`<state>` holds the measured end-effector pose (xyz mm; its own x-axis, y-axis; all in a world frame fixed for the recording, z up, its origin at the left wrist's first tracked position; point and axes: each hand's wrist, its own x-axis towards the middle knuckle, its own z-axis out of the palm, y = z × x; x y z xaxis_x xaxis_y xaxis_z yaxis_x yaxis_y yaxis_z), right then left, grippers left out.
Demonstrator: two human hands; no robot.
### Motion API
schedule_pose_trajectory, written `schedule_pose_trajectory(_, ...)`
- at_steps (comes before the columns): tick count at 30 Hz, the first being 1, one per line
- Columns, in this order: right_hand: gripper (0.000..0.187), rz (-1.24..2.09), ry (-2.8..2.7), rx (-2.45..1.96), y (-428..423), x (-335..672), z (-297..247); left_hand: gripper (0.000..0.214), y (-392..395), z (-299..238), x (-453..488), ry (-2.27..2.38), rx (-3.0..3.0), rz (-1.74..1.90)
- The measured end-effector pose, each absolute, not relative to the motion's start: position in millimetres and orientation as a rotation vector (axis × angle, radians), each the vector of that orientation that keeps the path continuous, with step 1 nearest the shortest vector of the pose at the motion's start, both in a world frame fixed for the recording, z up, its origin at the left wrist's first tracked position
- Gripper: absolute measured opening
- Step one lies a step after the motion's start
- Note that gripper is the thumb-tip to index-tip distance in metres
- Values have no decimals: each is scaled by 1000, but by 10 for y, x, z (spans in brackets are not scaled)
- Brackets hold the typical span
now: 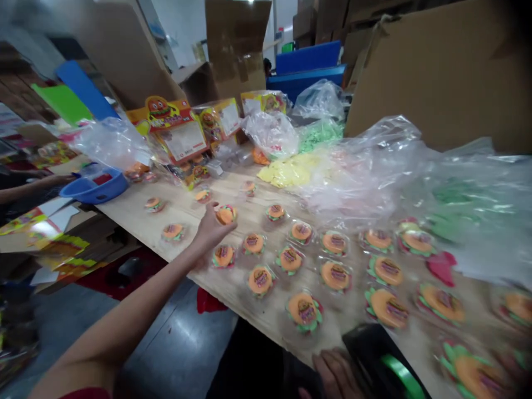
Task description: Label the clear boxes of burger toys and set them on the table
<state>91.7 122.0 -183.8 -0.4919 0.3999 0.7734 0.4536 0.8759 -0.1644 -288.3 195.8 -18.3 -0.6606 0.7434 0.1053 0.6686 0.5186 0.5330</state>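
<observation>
My left hand reaches over the table, its thumb and fingers closed around a toy hamburger in a clear plastic shell. Other packed toy hamburgers lie around it, such as one just below and one to its left. At the bottom edge, my right hand is partly cut off and blurred, beside a black device with a glowing green strip. Its fingers look bent, but whether they hold anything is hidden. A toy hamburger lies above this hand.
Plastic bags with yellow, pink and green pieces cover the back right of the table. Printed display boxes stand at the back left, near a blue basin. A large carton rises behind. Another person's arm shows at left.
</observation>
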Motion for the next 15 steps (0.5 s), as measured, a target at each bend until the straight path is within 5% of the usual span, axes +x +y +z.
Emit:
schedule_pose_trajectory(9, 39, 236, -2434, -825, 1063, 930, -1391, 75, 369, -459, -1148, 1967, 1516, 706)
schedule_pose_trajectory(15, 49, 179, -2382, -1206, 1126, 725, -1327, 71, 573, -804, -1124, 2149, 1655, 720)
